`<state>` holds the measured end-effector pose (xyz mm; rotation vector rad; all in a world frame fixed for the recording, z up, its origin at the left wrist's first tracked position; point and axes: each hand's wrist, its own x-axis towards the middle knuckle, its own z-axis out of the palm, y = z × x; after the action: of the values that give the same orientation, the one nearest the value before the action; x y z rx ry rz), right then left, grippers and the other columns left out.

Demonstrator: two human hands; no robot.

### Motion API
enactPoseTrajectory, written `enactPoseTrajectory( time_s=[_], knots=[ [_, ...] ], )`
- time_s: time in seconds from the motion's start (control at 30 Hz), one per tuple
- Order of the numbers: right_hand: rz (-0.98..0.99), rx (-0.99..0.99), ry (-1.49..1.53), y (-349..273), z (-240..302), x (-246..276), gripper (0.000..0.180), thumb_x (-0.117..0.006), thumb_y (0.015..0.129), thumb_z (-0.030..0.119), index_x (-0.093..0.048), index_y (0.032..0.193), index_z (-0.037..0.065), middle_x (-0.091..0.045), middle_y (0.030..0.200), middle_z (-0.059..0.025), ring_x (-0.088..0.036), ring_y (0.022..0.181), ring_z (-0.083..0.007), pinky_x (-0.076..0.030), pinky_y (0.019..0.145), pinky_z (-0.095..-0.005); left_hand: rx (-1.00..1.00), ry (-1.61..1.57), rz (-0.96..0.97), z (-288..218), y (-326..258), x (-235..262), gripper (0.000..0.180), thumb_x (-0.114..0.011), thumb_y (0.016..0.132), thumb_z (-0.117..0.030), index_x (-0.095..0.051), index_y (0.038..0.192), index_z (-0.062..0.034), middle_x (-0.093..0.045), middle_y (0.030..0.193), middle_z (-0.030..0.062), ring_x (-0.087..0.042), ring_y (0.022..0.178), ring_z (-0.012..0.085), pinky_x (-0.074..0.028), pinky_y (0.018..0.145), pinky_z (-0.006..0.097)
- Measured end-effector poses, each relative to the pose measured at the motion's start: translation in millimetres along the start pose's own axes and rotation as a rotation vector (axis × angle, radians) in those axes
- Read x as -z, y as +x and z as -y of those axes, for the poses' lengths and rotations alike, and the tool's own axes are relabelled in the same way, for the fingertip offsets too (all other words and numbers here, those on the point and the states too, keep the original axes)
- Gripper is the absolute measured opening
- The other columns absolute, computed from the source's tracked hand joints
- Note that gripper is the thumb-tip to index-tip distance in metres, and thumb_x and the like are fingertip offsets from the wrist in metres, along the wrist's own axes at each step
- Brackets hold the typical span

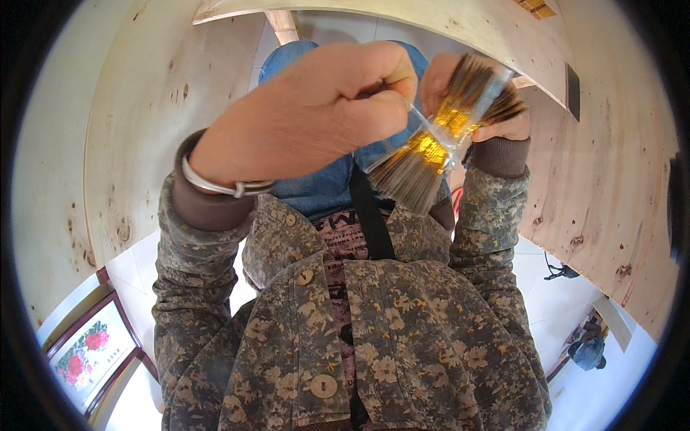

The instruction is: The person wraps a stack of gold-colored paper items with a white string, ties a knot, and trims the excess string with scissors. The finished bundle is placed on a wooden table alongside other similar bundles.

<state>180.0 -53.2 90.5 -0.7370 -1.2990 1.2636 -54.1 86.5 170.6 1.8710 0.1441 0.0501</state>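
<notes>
A bundle of thin dark sticks with gold bands sits in a clear plastic wrapper, held up close to the camera. My right hand grips the upper part of the bundle. My left hand is a closed fist pinching the edge of the clear wrapper beside it. A metal bangle circles my left wrist. Both sleeves belong to a floral patterned jacket.
A curved plywood tabletop lies ahead, with a wooden panel to the right. A framed flower picture leans at the lower left on a white tiled floor. A dark object sits at the lower right.
</notes>
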Motion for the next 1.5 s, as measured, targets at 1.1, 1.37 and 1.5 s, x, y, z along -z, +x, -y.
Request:
enactPoseTrajectory(
  time_s=[1.1, 1.37, 1.5],
  knots=[
    [-0.973, -0.027, -0.04, 41.4, 1.8, -80.4, 0.026, -0.067, 0.091, 0.01, -0.062, 0.112, -0.002, -0.068, 0.102, -0.0077, -0.065, 0.089, -0.012, -0.05, 0.083, -0.0251, -0.134, 0.574, -0.858, 28.2, -23.5, -22.7, 0.016, -0.073, 0.079, -0.008, -0.064, 0.091, -0.0039, -0.062, 0.086, 0.0051, -0.053, 0.07, 0.0157, -0.045, 0.063, 0.028],
    [-1.012, 0.016, 0.034, 40.2, -4.8, -84.9, 0.026, -0.067, 0.091, 0.01, -0.062, 0.114, -0.001, -0.068, 0.103, -0.0064, -0.063, 0.088, -0.0102, -0.049, 0.08, -0.0241, -0.214, 0.652, -1.042, 24.3, -17.4, -36.8, 0.025, -0.082, 0.072, -0.011, -0.065, 0.089, -0.0061, -0.061, 0.084, 0.004, -0.051, 0.068, 0.015, -0.044, 0.06, 0.028],
    [-1.005, 0.034, 0.057, 40.9, -7.2, -86.2, 0.028, -0.067, 0.091, 0.011, -0.061, 0.116, -0.001, -0.068, 0.104, -0.0066, -0.063, 0.091, -0.0104, -0.048, 0.082, -0.0237, -0.147, 0.542, -0.943, 38.1, -23.2, -42.8, 0.038, -0.083, 0.072, -0.015, -0.062, 0.102, -0.0055, -0.062, 0.095, 0.0061, -0.057, 0.081, 0.0166, -0.047, 0.071, 0.029]
  ],
)
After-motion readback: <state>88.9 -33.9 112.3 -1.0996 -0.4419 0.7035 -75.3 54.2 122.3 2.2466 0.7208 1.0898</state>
